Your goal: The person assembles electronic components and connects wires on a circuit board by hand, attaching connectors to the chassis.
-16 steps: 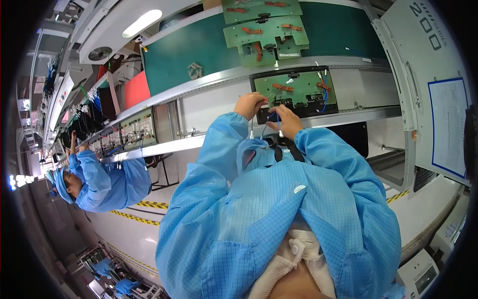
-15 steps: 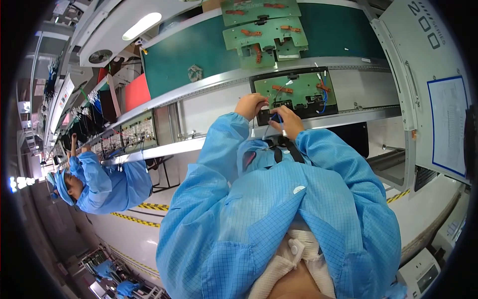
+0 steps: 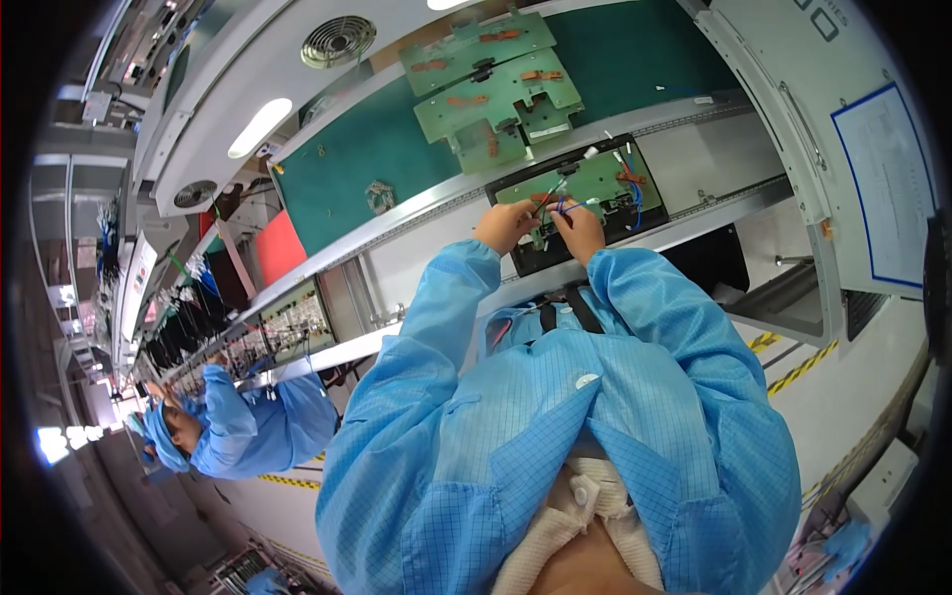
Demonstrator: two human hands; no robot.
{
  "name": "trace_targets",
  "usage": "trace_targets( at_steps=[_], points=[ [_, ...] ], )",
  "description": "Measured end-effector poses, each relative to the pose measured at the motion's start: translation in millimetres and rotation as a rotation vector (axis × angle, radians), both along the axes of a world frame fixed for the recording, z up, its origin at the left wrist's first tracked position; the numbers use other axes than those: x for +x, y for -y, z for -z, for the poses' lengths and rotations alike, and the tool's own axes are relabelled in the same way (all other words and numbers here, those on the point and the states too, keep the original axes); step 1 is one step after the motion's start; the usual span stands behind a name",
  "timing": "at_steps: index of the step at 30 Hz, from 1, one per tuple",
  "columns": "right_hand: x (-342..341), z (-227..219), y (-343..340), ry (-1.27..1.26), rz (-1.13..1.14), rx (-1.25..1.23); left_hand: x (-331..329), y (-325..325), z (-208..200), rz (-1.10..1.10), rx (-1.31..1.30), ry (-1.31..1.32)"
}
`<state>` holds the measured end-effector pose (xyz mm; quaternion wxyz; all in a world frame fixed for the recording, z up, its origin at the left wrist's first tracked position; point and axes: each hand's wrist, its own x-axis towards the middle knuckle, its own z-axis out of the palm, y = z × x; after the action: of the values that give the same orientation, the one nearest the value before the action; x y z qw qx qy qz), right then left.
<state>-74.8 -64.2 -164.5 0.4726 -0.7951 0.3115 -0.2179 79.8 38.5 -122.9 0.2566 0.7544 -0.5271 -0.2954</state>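
Above frame centre, the right hand (image 3: 580, 233) pinched a blue wire (image 3: 575, 207); whether the left hand (image 3: 506, 226) gripped anything was unclear.

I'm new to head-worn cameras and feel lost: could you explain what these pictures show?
There is no robot; these are a person's bare hands. Every picture comes from a wide fisheye camera on that person's head, looking down, so straight edges bend.

Below the hands, a green plate lies in a black tray. Beyond, more green plates with orange clips lie on a green mat.

The right hand appears to pinch a blue wire. The left hand is beside it; its grip is too small to tell.

A co-worker sits apart, at left.
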Motion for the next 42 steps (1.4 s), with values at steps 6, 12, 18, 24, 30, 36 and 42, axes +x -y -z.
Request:
trace_targets(
  at_steps=[6,12,18,24,30,36,42],
  points=[
    [4,-9,-8,-0.075,0.014,0.102,-2,6,0,-0.023,0.083,-0.042],
    [4,-7,-13,0.021,0.004,0.066,3,14,-1,0.055,0.076,0.073],
    [8,9,-13,0.113,0.125,0.247,-4,26,9,0.066,0.077,0.215],
    [15,12,-22,0.218,0.130,0.235,13,29,51,0.197,0.025,0.158],
    [11,18,-22,0.255,0.288,0.567,5,38,17,0.022,0.196,-0.233],
    [13,40,-15,0.179,0.159,0.339,14,63,-17,0.151,0.057,-0.197],
    [12,10,-8,-0.181,0.073,0.223,21,87,-4,0.204,0.191,-0.207]
  ],
)
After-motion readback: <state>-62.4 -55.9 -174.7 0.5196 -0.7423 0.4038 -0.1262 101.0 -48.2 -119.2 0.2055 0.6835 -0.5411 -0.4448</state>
